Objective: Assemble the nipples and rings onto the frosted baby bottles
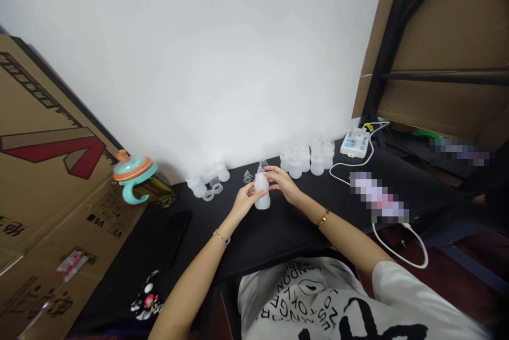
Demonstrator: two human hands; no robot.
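A small translucent white baby bottle (262,201) stands upright at the middle of the black table, near its far side. My left hand (243,201) is closed round the bottle's body from the left, thumb across its front. From the right, my right hand (284,183) has its bent fingers at the bottle's top, around the clear nipple end; the exact contact is hard to see. Just behind and left lies a loose clear nipple (247,176). Clear collar rings (212,191) lie farther left, beside several open bottle bodies (196,186). Several bottles with clear tops (295,164) stand to the right.
On the left are a teal-lidded drinking jug (137,178), a dark phone (175,236), a charm keychain (147,297) and a large cardboard box (47,170). A power strip (355,142) with a white cable (369,157) and a blurred object (377,197) lie right. A white wall (238,64) stands behind.
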